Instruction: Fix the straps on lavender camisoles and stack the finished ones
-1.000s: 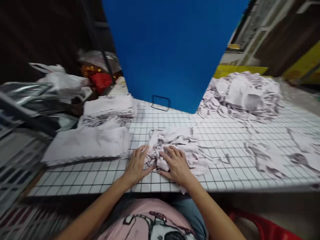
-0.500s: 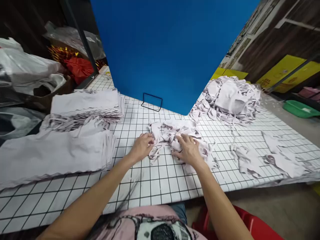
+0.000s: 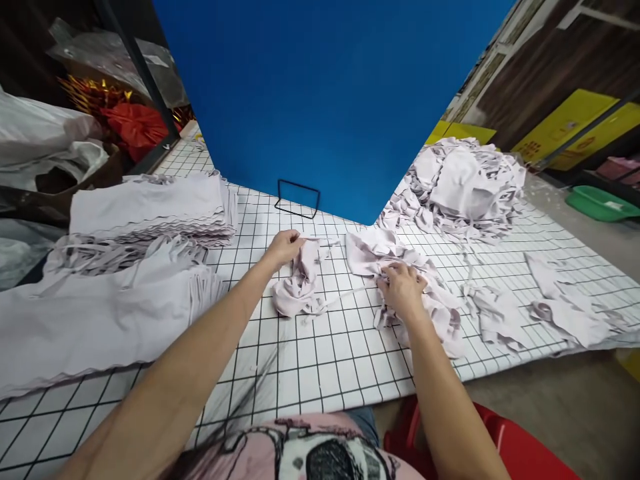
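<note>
My left hand point(image 3: 286, 248) is closed in a pinch on the top edge of a pale lilac fabric piece point(image 3: 303, 277). That piece lies crumpled on the grid-patterned tabletop, its lower part folded over. A thin strap runs from it toward a loose pile of similar fabric pieces point(image 3: 443, 313). Over this pile my right hand point(image 3: 404, 288) is closed with curled fingers gripping the cloth; its fingertips are partly buried in the folds.
Neat stacks of pale fabric point(image 3: 110, 313) lie at the left. A big tangled heap point(image 3: 465, 183) sits at the back right, with loose pieces point(image 3: 493, 317) nearer. Beyond the table's middle hangs a large blue panel point(image 3: 325, 100); a black wire frame point(image 3: 297, 199) is near its lower edge.
The left hand has moved up and left, drawing one fabric piece apart from the pile. The right hand and the pile have shifted right, and a strap now stretches between.
</note>
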Available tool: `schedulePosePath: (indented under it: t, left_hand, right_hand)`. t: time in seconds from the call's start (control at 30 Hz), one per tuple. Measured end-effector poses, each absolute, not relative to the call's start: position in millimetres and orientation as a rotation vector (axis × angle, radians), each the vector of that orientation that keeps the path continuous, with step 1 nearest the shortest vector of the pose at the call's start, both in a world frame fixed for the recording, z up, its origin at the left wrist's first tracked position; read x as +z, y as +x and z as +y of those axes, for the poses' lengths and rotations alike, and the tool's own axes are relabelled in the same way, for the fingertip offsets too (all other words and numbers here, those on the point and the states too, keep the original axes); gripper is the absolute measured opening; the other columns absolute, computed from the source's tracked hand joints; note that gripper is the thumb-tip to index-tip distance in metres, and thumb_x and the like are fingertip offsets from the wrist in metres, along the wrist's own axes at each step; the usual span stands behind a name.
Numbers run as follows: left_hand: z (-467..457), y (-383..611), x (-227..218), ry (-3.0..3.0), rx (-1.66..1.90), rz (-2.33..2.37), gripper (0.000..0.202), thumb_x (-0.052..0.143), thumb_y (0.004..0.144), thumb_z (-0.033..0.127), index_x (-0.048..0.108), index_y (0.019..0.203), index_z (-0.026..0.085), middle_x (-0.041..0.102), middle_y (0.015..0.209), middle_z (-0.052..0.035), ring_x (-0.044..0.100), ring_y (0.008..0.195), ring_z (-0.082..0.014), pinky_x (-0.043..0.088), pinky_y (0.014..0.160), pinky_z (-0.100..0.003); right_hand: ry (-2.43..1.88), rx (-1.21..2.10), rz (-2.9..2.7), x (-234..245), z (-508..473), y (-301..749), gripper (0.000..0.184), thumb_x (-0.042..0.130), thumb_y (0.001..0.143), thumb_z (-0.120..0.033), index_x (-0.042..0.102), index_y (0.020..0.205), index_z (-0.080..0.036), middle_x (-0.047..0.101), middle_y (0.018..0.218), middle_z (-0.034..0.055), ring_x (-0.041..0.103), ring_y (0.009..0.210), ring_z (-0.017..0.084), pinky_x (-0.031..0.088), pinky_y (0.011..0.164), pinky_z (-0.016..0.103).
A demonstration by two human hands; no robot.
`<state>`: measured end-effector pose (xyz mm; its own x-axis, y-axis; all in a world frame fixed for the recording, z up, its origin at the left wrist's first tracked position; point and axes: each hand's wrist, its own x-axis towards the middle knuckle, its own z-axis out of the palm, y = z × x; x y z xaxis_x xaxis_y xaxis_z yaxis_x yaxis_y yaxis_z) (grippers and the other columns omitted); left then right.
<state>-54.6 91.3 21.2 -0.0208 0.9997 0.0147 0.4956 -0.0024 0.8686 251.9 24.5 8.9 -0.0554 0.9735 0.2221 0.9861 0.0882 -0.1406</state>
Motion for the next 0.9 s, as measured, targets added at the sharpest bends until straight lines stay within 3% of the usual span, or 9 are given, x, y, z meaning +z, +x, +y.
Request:
schedulePosePath:
  t: [0.07,0.13,0.2,0.3,0.37,0.53,0.67,0.8,0.9]
  left_hand:
    - [82.1,-49.5,40.2,1.545,0.975,1.422,0.027,0.052,0.084,0.035,0.040,0.066,0.019,0.040,0.059,0.0039,0.040,0.055,-0.0095,0.030,0.051,-0.021]
    - [71.2,-43.1,63.9,1.512,0.971,1.170,0.027,0.055,0.085,0.037,0.042,0.069,0.018,0.043,0.062,0.0032,0.041,0.054,-0.0085,0.030,0.050,-0.020]
    - [61.7,-39.8,88.9,1.498,0.934,0.973,0.026,0.058,0.085,0.038,0.048,0.074,0.017,0.048,0.065,0.0020,0.044,0.055,-0.0083,0.032,0.049,-0.020]
    - [52.6,-49.0,120.2,1.584,0.877,0.906,0.026,0.067,0.081,0.037,0.054,0.087,0.015,0.056,0.072,0.0004,0.052,0.059,-0.0092,0.038,0.052,-0.020]
    - [48.2,-64.0,134.4,1.692,0.827,0.968,0.030,0.074,0.076,0.033,0.058,0.094,0.015,0.060,0.078,-0.0012,0.056,0.063,-0.0098,0.043,0.057,-0.022]
    - [21.9,-100.8,153.0,1.969,0.895,1.220,0.018,0.067,0.080,0.030,0.067,0.086,0.014,0.062,0.076,-0.0032,0.053,0.062,-0.0102,0.043,0.058,-0.023]
    - [-27.0,-115.4,141.8,2.088,0.792,1.229,0.016,0.060,0.084,0.031,0.070,0.088,0.020,0.060,0.069,-0.0008,0.051,0.058,-0.0110,0.038,0.054,-0.022]
    - [-77.6,-129.8,93.7,2.027,0.277,1.125,0.017,0.054,0.086,0.027,0.071,0.085,0.025,0.068,0.080,-0.0005,0.060,0.070,-0.0145,0.043,0.063,-0.023]
    - [-94.6,-136.7,61.9,1.978,0.146,1.181,0.016,0.056,0.084,0.029,0.070,0.080,0.024,0.068,0.078,-0.0009,0.058,0.067,-0.0153,0.041,0.061,-0.023]
  right_hand:
    - [-1.842,0.079,-1.990,31.2,23.9,238.5,0.039,0.058,0.089,-0.045,0.065,0.121,-0.024,0.054,0.133,0.0147,0.043,0.125,0.037,0.034,0.099,0.062]
    - [-1.518,0.351,-1.991,55.7,26.1,210.5,0.059,0.060,0.087,-0.053,0.050,0.138,-0.026,0.047,0.142,0.0129,0.043,0.129,0.032,0.038,0.103,0.053]
    - [-1.228,0.597,-2.044,78.5,33.3,180.0,0.064,0.060,0.087,-0.055,0.044,0.143,-0.028,0.047,0.143,0.0103,0.045,0.127,0.028,0.040,0.103,0.047]
    - [-0.972,0.923,-2.089,107.4,50.3,152.3,0.040,0.056,0.091,-0.050,0.063,0.117,-0.021,0.066,0.107,0.0060,0.060,0.095,0.020,0.049,0.083,0.036]
    - [-0.944,0.905,-2.022,125.4,59.8,151.0,0.029,0.056,0.092,-0.043,0.067,0.095,-0.017,0.064,0.084,0.0018,0.057,0.075,0.014,0.046,0.068,0.027]
    - [-0.941,0.588,-1.969,158.4,43.1,181.1,0.016,0.059,0.091,-0.031,0.070,0.089,-0.019,0.062,0.073,-0.0020,0.050,0.063,0.009,0.037,0.056,0.022]
    - [-0.921,0.920,-2.383,140.0,-15.7,205.8,0.020,0.059,0.093,-0.034,0.075,0.095,-0.022,0.068,0.072,-0.0005,0.052,0.054,0.010,0.038,0.048,0.023]
    - [-0.788,1.398,-2.573,94.7,-74.5,219.7,0.023,0.064,0.089,-0.040,0.075,0.102,-0.024,0.074,0.092,0.0031,0.067,0.077,0.016,0.052,0.066,0.028]
    - [-0.996,1.360,-2.541,73.3,-93.2,224.0,0.022,0.063,0.090,-0.039,0.075,0.101,-0.024,0.073,0.093,0.0036,0.067,0.083,0.017,0.052,0.073,0.029]
